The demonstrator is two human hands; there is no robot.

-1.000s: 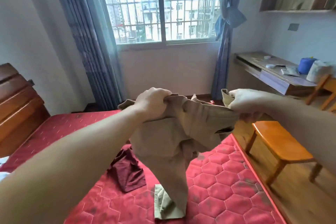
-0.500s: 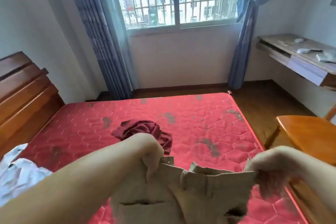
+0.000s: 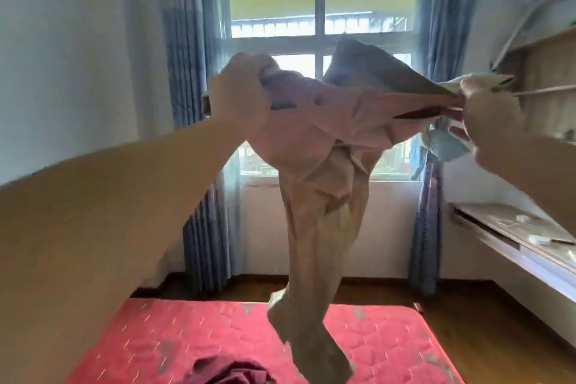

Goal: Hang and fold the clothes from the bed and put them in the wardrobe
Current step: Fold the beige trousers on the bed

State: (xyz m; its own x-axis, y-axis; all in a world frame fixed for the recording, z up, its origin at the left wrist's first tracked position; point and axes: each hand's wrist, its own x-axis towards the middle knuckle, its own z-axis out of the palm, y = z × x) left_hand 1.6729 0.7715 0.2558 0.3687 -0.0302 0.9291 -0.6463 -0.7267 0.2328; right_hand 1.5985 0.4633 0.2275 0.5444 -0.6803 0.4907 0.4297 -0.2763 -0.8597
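In front of the window: a pair of beige trousers point(image 3: 314, 165) was held up in the air by both hands, waistband stretched between them.
Left hand: the left hand point(image 3: 240, 93), at about 10 o'clock from the picture's centre, was clenched round one end of the waistband, cloth bunched under its curled fingers.
Right hand: the right hand point(image 3: 486, 112), at about 2 o'clock, pinched the other end of the waistband, with a corner of cloth sticking out past it.
Trousers: the waist ran level from hand to hand; the legs hung twisted from the middle toward 6 o'clock, their ends over the bed; whether they touched it could not be told through the blur.
Bed: the bed point(image 3: 389, 343), with its red quilted mattress, lay at 6 o'clock, below the hands.
Other garment: a dark red garment point(image 3: 237, 372) lay crumpled on the mattress, at 7 o'clock from the trouser ends.
Counter: the counter point(image 3: 511, 227) stood along the wall at 4 o'clock, well apart from the trousers.
Window: the window point(image 3: 321, 9) and blue curtains point(image 3: 190, 72) stood behind the cloth at 12 o'clock.
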